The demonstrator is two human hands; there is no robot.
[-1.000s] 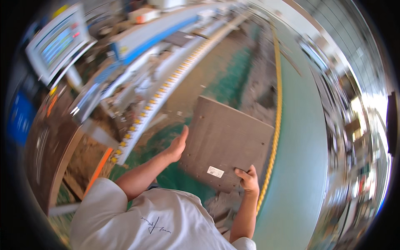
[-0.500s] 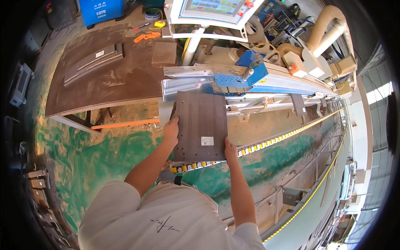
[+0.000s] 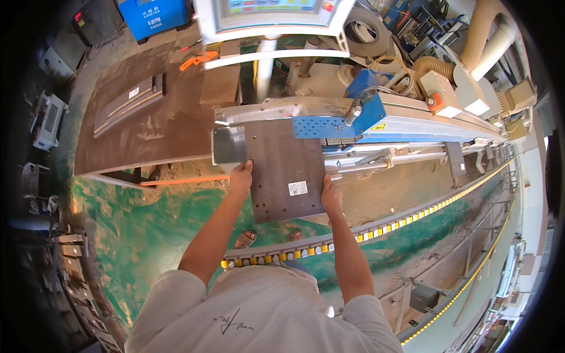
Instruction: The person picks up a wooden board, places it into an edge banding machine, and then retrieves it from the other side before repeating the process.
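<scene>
Moved: since half a second ago the brown panel has come closer to the machine, its far edge now at the blue rail, and the monitor fills more of the top of the view.
Machine: long grey bed with a blue perforated plate running off to the right; the panel's far right corner sits under that plate.
Worktable: dark brown top to the left, its near edge lined with an orange strip, a stack of boards lying on it.
Floor: green painted concrete, open between the table and the yellow-and-black strip by the person's feet.
Panel: flat, held level, small white label near its near right corner.
Left hand: clamped on the panel's left edge, beside a grey metal plate.
Right hand: gripping the right edge, well apart from the other hand.
</scene>
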